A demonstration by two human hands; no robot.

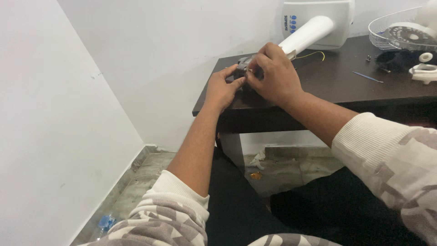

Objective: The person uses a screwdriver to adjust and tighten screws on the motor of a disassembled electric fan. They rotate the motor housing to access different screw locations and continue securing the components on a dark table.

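Note:
Both my hands meet at the near left corner of a dark brown table (337, 86). My left hand (223, 86) pinches a small grey motor part (242, 63) from the left. My right hand (273, 73) covers the part from the right, fingers curled on it. Most of the part is hidden under my fingers. A white fan neck (306, 34) runs from the part up to a white fan base (318, 23). A thin yellow wire (312, 54) loops on the table beside the neck.
A white wire fan guard (387, 34) with a dark disc lies at the far right. Near it are black and white fan pieces (423, 70), small screws and a thin blue tool (368, 77). A white wall stands left. A plastic bottle (104, 225) lies on the floor.

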